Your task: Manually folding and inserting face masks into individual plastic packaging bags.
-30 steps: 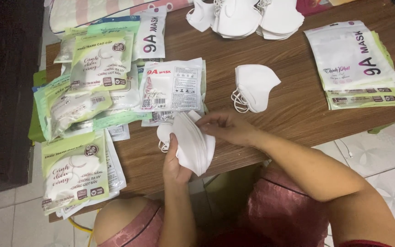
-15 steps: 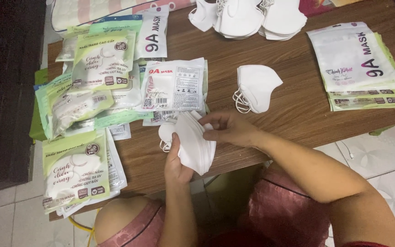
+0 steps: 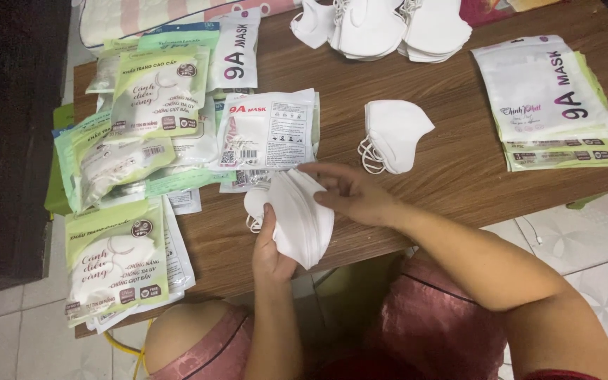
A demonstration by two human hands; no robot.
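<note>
I'm looking down at a wooden table point(image 3: 416, 176), and I'll place everything from the small stack of white masks point(image 3: 297, 218) held over its near edge. My left hand point(image 3: 270, 250) is closed around that stack from below, thumb up its front; how many masks are in it I cannot count, since the folded edges blur together. My right hand point(image 3: 350, 193) sits just right of the stack, fingers loosely spread and touching its upper edge, pinching nothing that I can see. Up and right of the stack lies one loose set of folded white masks point(image 3: 392, 134) with ear loops trailing left. Directly above the stack rests one white packet with red print point(image 3: 269, 130). Left of it sprawl the green-and-white filled packets point(image 3: 117, 246); I make out at least four. Far up, at the table's back edge, sits a heap of white masks point(image 3: 388, 24), roughly three clumps. Far right is one pile of flat empty pouches point(image 3: 547, 98).
</note>
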